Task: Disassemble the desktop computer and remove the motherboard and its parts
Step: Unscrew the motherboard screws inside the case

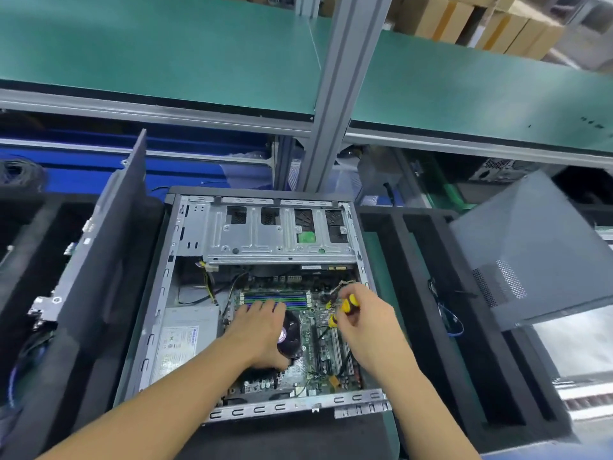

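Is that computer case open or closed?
Open. The case has no side cover: the motherboard and fan lie bare; the left hand rests inside, the right hand holds a screwdriver there.

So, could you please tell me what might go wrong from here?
1. The screwdriver in the right hand is held over the bare motherboard; a slip could gouge it.
2. The left hand rests on the CPU fan; leaning on it may stress the board.

L hand (pixel 262 330) flat; R hand (pixel 365 322) curled, prob. pinching.
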Tool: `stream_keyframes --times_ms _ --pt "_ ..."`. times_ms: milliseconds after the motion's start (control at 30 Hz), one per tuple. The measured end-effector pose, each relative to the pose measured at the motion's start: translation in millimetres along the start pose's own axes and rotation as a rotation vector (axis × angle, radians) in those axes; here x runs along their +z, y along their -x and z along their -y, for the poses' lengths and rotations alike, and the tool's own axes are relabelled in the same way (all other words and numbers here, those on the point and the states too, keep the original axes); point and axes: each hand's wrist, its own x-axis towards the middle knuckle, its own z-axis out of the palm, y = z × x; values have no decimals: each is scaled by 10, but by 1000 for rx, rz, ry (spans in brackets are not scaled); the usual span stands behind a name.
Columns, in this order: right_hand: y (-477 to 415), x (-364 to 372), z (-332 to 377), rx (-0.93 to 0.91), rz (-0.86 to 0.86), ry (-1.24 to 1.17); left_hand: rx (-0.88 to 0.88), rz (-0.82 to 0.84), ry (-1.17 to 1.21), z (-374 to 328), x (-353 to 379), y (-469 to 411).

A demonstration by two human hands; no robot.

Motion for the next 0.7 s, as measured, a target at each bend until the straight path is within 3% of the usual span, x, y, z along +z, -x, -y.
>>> stream_keyframes --times_ms 100,233,700 --pt "-124 129 52 -78 46 172 -58 -80 172 -28 -73 -30" --pt "-275 249 11 -63 59 57 -35 -263 290 -80 -160 -170" --pt "-494 292 -231 -225 39 218 308 -263 557 -181 -207 -659"
